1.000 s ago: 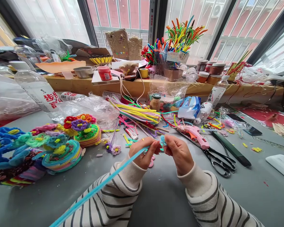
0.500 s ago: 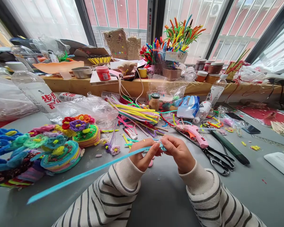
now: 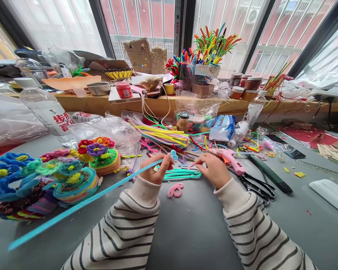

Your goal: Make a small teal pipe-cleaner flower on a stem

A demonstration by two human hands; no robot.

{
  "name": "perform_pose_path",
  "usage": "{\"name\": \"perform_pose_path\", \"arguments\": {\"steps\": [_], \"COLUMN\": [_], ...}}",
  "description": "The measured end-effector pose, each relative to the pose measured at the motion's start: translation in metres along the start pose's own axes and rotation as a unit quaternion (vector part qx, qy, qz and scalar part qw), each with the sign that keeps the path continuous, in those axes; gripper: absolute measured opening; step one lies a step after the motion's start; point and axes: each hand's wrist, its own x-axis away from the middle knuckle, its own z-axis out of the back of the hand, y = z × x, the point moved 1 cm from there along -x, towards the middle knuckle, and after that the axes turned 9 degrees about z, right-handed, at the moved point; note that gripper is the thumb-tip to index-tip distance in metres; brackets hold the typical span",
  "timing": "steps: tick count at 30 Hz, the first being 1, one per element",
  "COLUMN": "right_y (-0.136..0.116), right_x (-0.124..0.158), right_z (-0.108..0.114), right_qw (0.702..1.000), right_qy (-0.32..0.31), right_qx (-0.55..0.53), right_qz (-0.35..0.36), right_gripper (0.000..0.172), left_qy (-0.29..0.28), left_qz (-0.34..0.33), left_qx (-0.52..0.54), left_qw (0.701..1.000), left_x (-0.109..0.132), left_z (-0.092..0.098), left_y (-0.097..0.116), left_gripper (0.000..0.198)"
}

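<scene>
My left hand (image 3: 153, 169) is closed on a light blue pipe cleaner (image 3: 81, 204). The strip's long straight end stretches toward the lower left, while a small curled blue end (image 3: 174, 154) stands above my fingertips. To the right, my right hand (image 3: 214, 170) is apart from it, thumb and forefinger pinched together beside a short pink strip (image 3: 191, 165). Whether the fingers grip that strip, I cannot tell. Between the hands lie folded turquoise pipe cleaners (image 3: 183, 174). Nearer me, a looped pink pipe cleaner (image 3: 175, 190) rests on the grey table (image 3: 188, 232).
Pipe-cleaner flowers (image 3: 50, 167) stand at the left. A pink glue gun (image 3: 232, 161), black-handled scissors (image 3: 260, 187) and a dark green bar (image 3: 270, 174) lie at the right. Behind are a pipe-cleaner bundle (image 3: 163, 131), a small jar (image 3: 183, 122) and a water bottle (image 3: 43, 107).
My hands have moved apart: the right has let go of the blue pipe cleaner, and the left has drawn leftward with it. The turquoise and pink pieces between them now show.
</scene>
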Motion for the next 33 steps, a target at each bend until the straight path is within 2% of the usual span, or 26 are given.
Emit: {"name": "perform_pose_path", "arguments": {"steps": [5, 9, 14, 18, 21, 23, 26, 29, 33], "right_y": [0.007, 0.003, -0.004, -0.003, -0.001, -0.001, -0.002, -0.001, 0.006], "right_x": [0.004, 0.006, 0.007, 0.009, 0.013, 0.015, 0.018, 0.019, 0.017], "right_z": [0.007, 0.007, 0.007, 0.011, 0.012, 0.012, 0.013, 0.014, 0.02], "right_qw": [0.991, 0.974, 0.953, 0.953, 0.953, 0.951, 0.948, 0.955, 0.98], "right_qy": [-0.094, -0.167, -0.218, -0.227, -0.238, -0.249, -0.255, -0.227, -0.137], "right_qx": [0.091, 0.15, 0.204, 0.197, 0.185, 0.182, 0.18, 0.172, 0.116], "right_qz": [-0.008, -0.024, -0.046, -0.026, -0.019, -0.033, -0.064, -0.078, -0.09], "right_gripper": [0.013, 0.013, 0.016, 0.016, 0.016, 0.015, 0.013, 0.012, 0.011], "left_qy": [-0.012, -0.021, -0.036, -0.058, -0.101, -0.127, -0.123, -0.11, -0.094], "left_qz": [-0.005, -0.011, -0.009, 0.007, 0.031, 0.057, 0.085, 0.096, 0.082], "left_qx": [-0.006, -0.003, 0.01, 0.037, 0.058, 0.088, 0.151, 0.18, 0.136], "left_qw": [1.0, 1.0, 0.999, 0.998, 0.993, 0.986, 0.977, 0.973, 0.983], "left_x": [0.0, 0.001, 0.003, 0.003, 0.001, -0.001, -0.002, -0.001, 0.002], "left_z": [-0.001, -0.001, -0.001, 0.001, 0.004, 0.006, 0.005, 0.002, 0.001], "left_y": [-0.002, 0.001, 0.002, 0.002, 0.005, 0.006, 0.005, 0.003, 0.005], "left_gripper": [0.025, 0.024, 0.023, 0.023, 0.024, 0.025, 0.026, 0.026, 0.028]}}
